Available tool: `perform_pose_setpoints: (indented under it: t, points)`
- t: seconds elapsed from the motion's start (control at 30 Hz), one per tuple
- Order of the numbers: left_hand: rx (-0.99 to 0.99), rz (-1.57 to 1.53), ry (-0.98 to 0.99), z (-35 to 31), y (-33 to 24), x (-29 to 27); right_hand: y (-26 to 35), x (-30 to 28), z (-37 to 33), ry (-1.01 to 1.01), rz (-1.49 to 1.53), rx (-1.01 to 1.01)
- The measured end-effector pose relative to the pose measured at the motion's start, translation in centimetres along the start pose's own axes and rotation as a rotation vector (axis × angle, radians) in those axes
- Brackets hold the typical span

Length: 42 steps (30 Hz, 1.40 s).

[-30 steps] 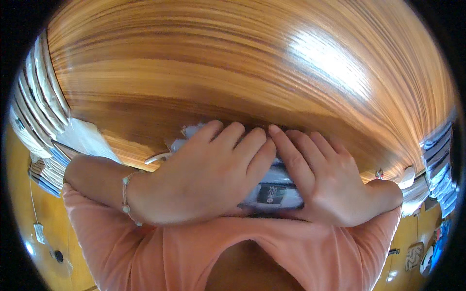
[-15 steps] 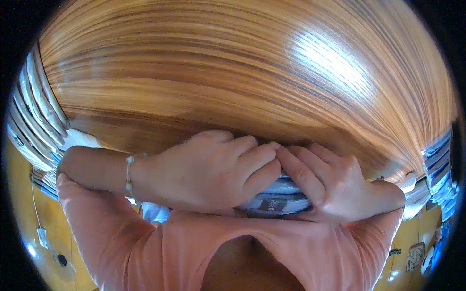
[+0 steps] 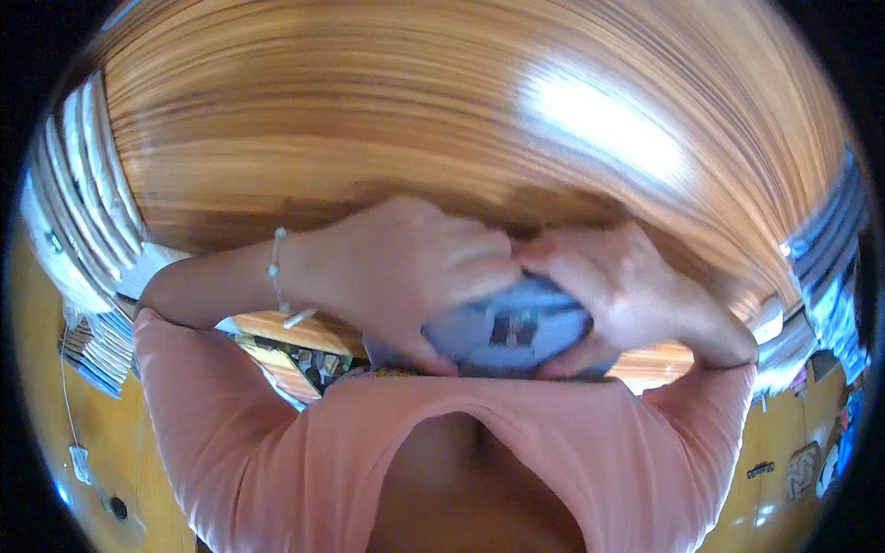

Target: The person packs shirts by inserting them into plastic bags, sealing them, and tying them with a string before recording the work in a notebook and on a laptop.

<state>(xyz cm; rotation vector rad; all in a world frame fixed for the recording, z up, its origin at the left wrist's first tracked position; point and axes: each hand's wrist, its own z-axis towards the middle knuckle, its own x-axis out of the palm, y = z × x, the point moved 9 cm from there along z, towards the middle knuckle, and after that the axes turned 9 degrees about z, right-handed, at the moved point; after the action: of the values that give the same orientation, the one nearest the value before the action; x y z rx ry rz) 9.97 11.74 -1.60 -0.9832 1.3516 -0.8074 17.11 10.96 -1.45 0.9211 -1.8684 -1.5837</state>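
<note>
Grey-blue and seemingly cloth, the bundle [image 3: 493, 348] sits in the head view between both hands, in front of the pink top [image 3: 479, 396] and near the close edge of the wooden table [image 3: 387, 101]; whether it touches the wood cannot be told. The left hand [image 3: 406, 267] and the right hand [image 3: 622, 286] are curled around its two sides, fingers bent over the far edge and thumbs along the near one, so each is closed about as far as the bundle's thickness allows. The far fingertips are hidden and the hands are blurred, so how hard they press cannot be told. A dark label [image 3: 513, 330] faces up between them. It looks light and soft, likely to squash or spring loose rather than break; a faint sheen hints at a slippery surface. Both ends look the best places to hold, thumbs opposite fingers, with even pressure to keep the folds together. Folded stacks stand at the left [image 3: 88, 184] and right [image 3: 830, 249].
</note>
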Motion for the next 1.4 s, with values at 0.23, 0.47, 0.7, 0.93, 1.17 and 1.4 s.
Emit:
perform_pose_setpoints:
  t: [0.23, 0.47, 0.7, 0.93, 1.17, 1.4]
  points:
    - [-0.229, 0.144, 0.03, -0.1, -2.0, -0.9, 1.9, 0.2, -1.0, -0.026, -0.175, 0.142]
    - [-0.51, 0.271, 0.159, -0.5, -4.8, -0.5, 4.3, 1.3, -2.1, 0.091, -0.218, 0.303]
    - [-0.566, 0.532, 0.076, -1.0, -6.6, 0.7, 5.5, 3.1, -3.3, 0.071, -0.259, 0.399]
    - [-0.637, 0.752, -0.303, -4.6, -9.0, -0.2, 5.6, -1.1, -9.6, -0.748, -0.337, 0.257]
    - [-0.556, -1.02, -0.908, -10.8, -3.5, 5.5, -1.9, 5.6, -14.7, -1.07, 0.985, 0.222]
    - [-0.83, -0.536, -0.893, -10.7, -1.3, 5.6, 0.7, 5.6, -12.1, -1.008, 0.804, 0.244]
